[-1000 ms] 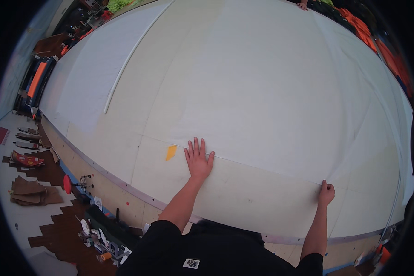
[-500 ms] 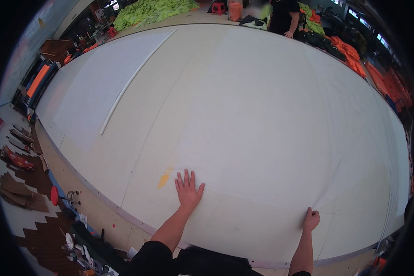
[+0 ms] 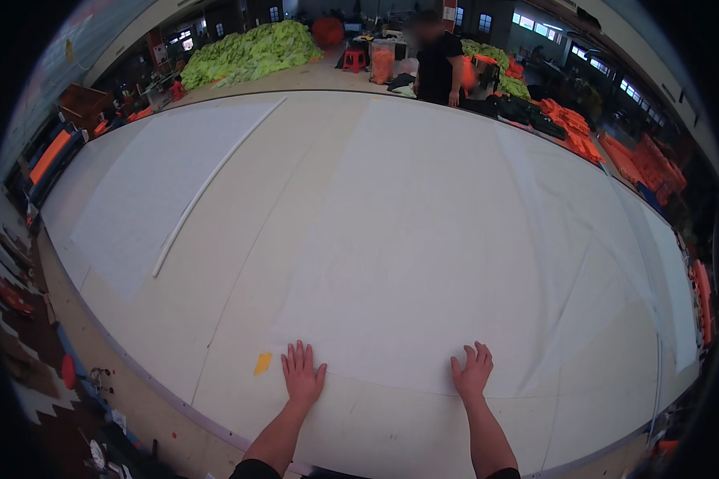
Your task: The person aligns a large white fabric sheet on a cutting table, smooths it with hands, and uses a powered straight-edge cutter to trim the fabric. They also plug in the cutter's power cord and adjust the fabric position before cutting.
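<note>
A thin white translucent sheet (image 3: 407,263) lies spread over the wide cream table (image 3: 240,199). My left hand (image 3: 302,379) rests flat on the sheet's near left corner, fingers spread. Beside it is a small yellow patch (image 3: 263,364) on the table. Further right, my right hand (image 3: 473,372) is at the sheet's near edge, fingers apart and slightly bent, holding nothing I can see. To the right of that hand the sheet runs into folds and diagonal creases.
A long white rod (image 3: 208,184) lies on another white sheet (image 3: 156,176) at the left. Across the table stands a person in black (image 3: 438,68). Behind are a heap of lime-green fabric (image 3: 252,52), a red stool (image 3: 354,60) and orange fabric piles (image 3: 571,128).
My right hand has let go of the sheet's edge, opened, and moved left. The left hand stays flat near the corner. The view has tilted up, showing more of the room.
</note>
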Tool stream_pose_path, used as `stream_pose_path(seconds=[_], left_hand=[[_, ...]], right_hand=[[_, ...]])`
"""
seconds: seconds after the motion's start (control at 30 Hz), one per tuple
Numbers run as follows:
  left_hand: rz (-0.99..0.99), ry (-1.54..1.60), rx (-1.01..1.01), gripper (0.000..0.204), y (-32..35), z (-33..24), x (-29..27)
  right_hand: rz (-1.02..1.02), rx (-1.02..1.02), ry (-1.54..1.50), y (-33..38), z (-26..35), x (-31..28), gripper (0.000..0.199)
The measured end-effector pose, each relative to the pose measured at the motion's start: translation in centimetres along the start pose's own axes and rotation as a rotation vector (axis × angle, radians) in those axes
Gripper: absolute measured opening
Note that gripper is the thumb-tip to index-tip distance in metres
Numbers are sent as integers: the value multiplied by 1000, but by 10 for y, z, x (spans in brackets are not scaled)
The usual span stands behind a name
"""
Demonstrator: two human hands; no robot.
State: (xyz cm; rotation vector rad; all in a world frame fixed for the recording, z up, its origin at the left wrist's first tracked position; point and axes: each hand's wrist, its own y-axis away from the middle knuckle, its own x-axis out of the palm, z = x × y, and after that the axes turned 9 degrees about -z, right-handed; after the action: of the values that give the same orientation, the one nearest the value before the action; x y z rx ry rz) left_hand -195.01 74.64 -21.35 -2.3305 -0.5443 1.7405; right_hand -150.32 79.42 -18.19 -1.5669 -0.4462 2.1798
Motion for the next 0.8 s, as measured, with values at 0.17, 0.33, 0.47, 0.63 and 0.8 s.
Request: stream_pose_path(seconds=[0.17,0.33,0.47,0.63,0.8], left_hand=[[-6,-9,-21,69,0,-2,-4],[-6,-34,-17,71,-3,-10,-11],[11,11,-27,72,-5,-11,-12],[20,8,-16,71,-6,-12,-10],[12,-5,-4,71,-8,-19,-9]], right_hand=[[145,-82,29,-48,12,39,60],[233,-43,118,-90,-14,54,69],[217,32,143,-112,-46,61,73],[141,74,162,-134,-92,69,73],[84,57,202,-178,-141,82,70]])
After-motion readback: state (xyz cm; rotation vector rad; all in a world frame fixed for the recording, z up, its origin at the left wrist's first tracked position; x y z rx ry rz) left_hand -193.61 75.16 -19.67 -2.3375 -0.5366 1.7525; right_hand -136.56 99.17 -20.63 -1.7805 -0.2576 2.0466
